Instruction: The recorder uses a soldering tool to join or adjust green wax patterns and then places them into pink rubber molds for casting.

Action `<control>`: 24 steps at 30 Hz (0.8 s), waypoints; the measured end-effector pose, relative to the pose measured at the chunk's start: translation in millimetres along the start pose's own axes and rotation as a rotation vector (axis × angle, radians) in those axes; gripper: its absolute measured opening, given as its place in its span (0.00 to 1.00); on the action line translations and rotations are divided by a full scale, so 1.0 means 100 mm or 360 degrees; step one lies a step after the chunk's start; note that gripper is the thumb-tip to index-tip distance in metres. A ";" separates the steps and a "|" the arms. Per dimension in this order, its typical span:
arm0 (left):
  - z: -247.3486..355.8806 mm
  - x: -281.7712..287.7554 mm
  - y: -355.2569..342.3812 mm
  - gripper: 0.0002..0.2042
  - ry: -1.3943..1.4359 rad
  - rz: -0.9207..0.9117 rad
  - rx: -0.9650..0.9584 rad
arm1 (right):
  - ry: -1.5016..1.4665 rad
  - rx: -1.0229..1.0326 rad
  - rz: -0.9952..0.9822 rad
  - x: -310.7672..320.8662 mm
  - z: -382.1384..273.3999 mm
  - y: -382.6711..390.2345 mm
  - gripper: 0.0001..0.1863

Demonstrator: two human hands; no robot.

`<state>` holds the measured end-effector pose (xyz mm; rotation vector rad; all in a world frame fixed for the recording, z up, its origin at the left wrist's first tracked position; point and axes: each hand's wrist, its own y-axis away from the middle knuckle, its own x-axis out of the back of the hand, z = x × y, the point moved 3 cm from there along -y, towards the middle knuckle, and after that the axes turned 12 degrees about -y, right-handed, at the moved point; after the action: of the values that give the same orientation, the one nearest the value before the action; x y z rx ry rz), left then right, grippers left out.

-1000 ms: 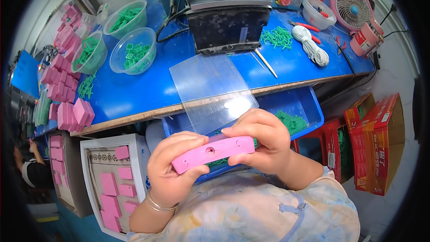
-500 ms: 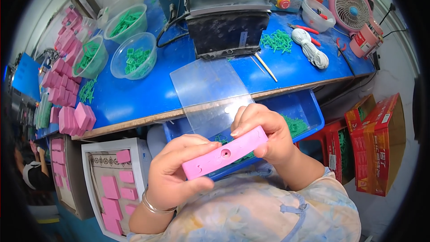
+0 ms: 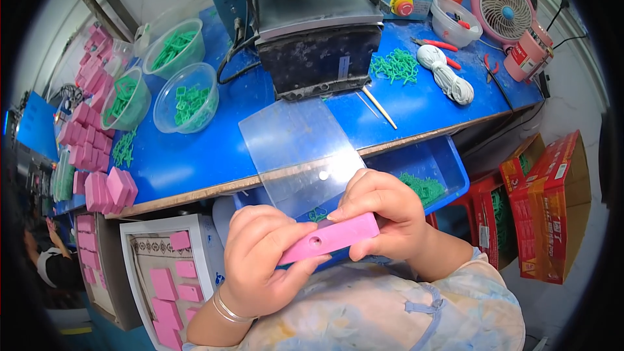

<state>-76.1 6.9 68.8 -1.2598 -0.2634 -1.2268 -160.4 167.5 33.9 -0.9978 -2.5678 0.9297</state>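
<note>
Pink bar: a flat pink plastic strip (image 3: pixel 330 238) with a small round hole near its middle, held level in front of the person's chest, below the table edge.
Left hand: the left hand (image 3: pixel 260 260) grips the bar's left end, thumb underneath and fingers curled over the top.
Right hand: the right hand (image 3: pixel 382 213) clasps the bar's right end, fingertips pressing along its upper edge.
Clear sheet: a transparent plastic sheet (image 3: pixel 296 149) lies on the blue table (image 3: pixel 214 156) and overhangs its front edge, just above the hands.
Blue bin: a blue tray (image 3: pixel 448 166) under the table edge holds green plastic pieces (image 3: pixel 422 188), just beside the right hand.
Press: a dark machine (image 3: pixel 315 39) stands at the back of the table, nothing visible under it.
Bowls: clear bowls (image 3: pixel 188 97) of green parts sit to the left.
Pink stock: stacks of pink blocks (image 3: pixel 97 149) line the left edge; more lie in a white crate (image 3: pixel 162 273) below.
Progress: judging from the frame, one bar is in hand and being checked or fitted; whether a green piece sits in it cannot be told. Many pink pieces and green parts lie unhandled.
</note>
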 end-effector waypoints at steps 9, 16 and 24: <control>-0.75 -0.18 -0.22 0.11 0.0742 0.0138 0.1280 | 0.0229 -0.1392 0.0263 0.44 0.25 0.35 0.27; -0.91 -0.30 -0.46 0.31 -0.0430 -0.0316 0.0266 | -0.1383 -0.1610 0.0602 0.31 0.64 0.38 0.24; -0.45 -0.14 -0.17 0.35 -0.0495 -0.0465 0.0083 | -0.1499 -0.1711 -0.0360 -0.03 0.71 0.41 0.26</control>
<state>-115.6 -18.5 51.7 -1.3992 -0.7225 -1.2558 -166.2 154.8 -46.6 -0.3783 -3.9935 -0.2605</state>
